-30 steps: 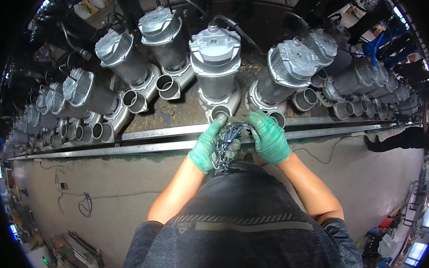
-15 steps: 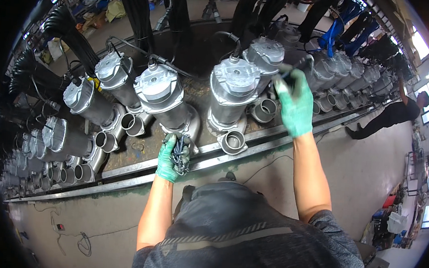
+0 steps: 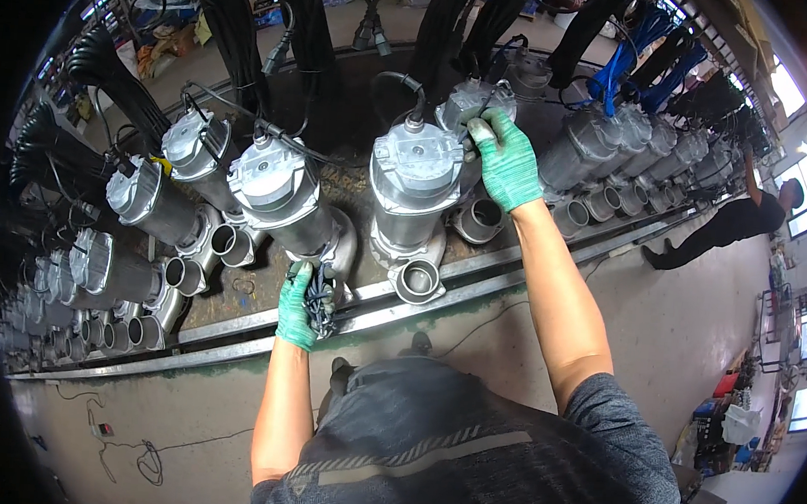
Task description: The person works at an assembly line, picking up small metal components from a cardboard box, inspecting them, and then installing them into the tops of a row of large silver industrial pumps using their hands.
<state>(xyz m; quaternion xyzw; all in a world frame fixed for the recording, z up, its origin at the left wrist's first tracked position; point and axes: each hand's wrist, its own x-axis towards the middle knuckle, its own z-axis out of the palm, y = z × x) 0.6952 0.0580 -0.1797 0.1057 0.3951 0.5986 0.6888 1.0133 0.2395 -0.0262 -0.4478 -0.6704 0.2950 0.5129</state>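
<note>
My left hand (image 3: 296, 312), in a green glove, is closed around a bunch of small dark strips (image 3: 320, 304). It is just below the base of a grey metal pump (image 3: 283, 189). My right hand (image 3: 507, 164), gloved the same way, reaches to the top of a pump (image 3: 468, 99) set farther back. Its thumb and fingers pinch together at that pump's upper right edge; what is between them is too small to make out. Nearer the middle stands another pump (image 3: 416, 174) upright, with a black cable from its lid and a round outlet (image 3: 418, 279) facing me.
More pumps line the bench to the left (image 3: 107, 266) and right (image 3: 585, 148). A metal rail (image 3: 372, 319) runs along the bench's front edge. Thick black cable bundles (image 3: 224, 19) hang behind. A person in dark clothes (image 3: 747, 227) is at the far right. Cords lie on the floor.
My right hand has moved left and closed its fingers at the rear pump's top. The left hand still holds its bunch. The whole view has shifted slightly.
</note>
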